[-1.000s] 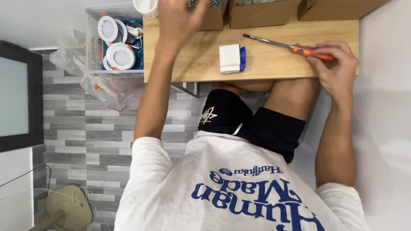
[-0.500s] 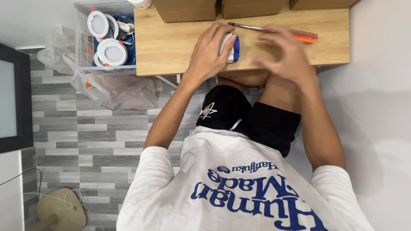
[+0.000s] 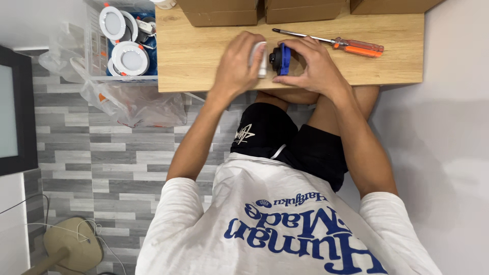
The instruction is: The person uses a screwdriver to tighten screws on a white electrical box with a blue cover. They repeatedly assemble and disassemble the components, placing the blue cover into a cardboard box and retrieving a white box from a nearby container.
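Pale wood grain runs across our worktop [image 3: 204, 61], a smooth rectangular slab at twelve o'clock from our lap. Near its middle our left hand [image 3: 235, 66] curls around a white boxy piece [image 3: 260, 58], and our right hand [image 3: 311, 66] closes on a blue and black round part [image 3: 280, 58]; the two pieces stand just beside each other, and we cannot tell whether they touch. The white piece looks matte with straight edges; the blue one shows a thin blue rim beside a dark, rounded body.

At one o'clock from the hands a screwdriver [image 3: 331, 42] lies flat, slim metal shaft and glossy orange handle, apart from our fingers. Three brown cardboard boxes [image 3: 219, 11] line the far edge at twelve o'clock, plain-sided. At ten o'clock, off the worktop's left end, a clear plastic crate [image 3: 94, 56] holds round white light fittings [image 3: 131, 58] with orange clips, and a crinkled transparent bag [image 3: 132, 104] sags below it over grey plank flooring [image 3: 102, 153].
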